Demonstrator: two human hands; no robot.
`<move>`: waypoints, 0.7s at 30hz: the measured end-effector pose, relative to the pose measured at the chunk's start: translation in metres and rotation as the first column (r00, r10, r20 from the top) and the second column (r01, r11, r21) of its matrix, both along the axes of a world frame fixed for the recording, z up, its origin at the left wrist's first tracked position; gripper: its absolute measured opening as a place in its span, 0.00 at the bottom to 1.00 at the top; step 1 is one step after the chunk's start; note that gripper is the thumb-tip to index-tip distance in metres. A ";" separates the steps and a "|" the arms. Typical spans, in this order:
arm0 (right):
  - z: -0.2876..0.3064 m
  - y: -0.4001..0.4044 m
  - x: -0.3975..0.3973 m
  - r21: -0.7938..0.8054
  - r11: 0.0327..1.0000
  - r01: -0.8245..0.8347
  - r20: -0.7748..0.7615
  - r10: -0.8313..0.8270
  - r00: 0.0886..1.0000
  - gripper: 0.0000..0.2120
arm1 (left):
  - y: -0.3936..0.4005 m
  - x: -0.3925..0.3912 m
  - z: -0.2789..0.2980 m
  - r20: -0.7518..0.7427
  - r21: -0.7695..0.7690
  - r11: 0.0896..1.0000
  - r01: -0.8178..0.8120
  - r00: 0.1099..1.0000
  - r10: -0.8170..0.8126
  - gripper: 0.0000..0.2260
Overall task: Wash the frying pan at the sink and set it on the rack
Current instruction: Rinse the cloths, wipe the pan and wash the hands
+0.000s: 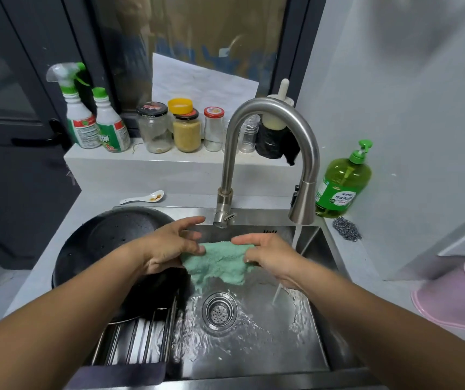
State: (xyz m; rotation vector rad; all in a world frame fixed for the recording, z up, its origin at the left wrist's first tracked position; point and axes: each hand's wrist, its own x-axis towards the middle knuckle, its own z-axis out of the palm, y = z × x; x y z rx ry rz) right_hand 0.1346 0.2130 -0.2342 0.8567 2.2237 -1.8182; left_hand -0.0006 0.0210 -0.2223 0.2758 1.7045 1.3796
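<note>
Head view: black frying pan (113,243), round, dark speckled inside beaded with water drops, lying tilted on the slatted rack (138,342) over the left part of the sink (256,347); left hand (170,244) and right hand (269,256) each pinching a green cloth (218,266) stretched between them.

A fluffy green cloth (218,263) is looking soft and nappy; the brushed-metal faucet (270,153) and steel sink (253,347) are gleaming wet, while the black frying pan (107,237) is showing a speckled matt coating.
</note>
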 end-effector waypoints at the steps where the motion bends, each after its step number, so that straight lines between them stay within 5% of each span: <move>1: -0.002 0.000 0.000 0.067 0.997 -0.037 0.015 0.036 0.999 0.19 | 0.001 0.000 -0.001 -0.009 0.036 0.999 0.005 1.000 -0.005 0.33; 5: -0.004 -0.001 -0.001 0.288 0.957 -0.041 -0.001 0.043 0.999 0.13 | 0.003 0.002 -0.006 -0.243 -0.178 0.940 0.293 0.912 -0.330 0.33; 9: -0.006 -0.001 0.003 0.451 0.891 -0.050 -0.062 0.087 0.994 0.08 | -0.002 -0.007 -0.018 -0.454 -0.427 0.836 0.346 0.717 -0.528 0.06; 11: -0.007 -0.001 0.007 0.492 0.866 -0.089 -0.037 0.124 0.992 0.14 | -0.008 -0.013 -0.018 -0.474 -0.521 0.771 0.367 0.626 -0.619 0.12; 15: -0.008 -0.008 0.011 0.408 0.913 0.010 -0.045 0.009 0.999 0.13 | -0.005 0.009 -0.019 -0.225 -0.348 0.839 0.418 0.832 -0.507 0.16; 18: -0.006 -0.021 0.018 0.303 0.947 0.110 -0.123 -0.075 0.990 0.13 | 0.013 0.033 -0.027 0.088 -0.193 0.941 0.276 0.961 -0.264 0.17; 21: 0.000 -0.031 0.038 0.362 0.930 -0.066 -0.098 0.108 0.989 0.11 | 0.027 0.055 -0.035 0.420 -0.024 0.983 0.180 0.894 -0.153 0.25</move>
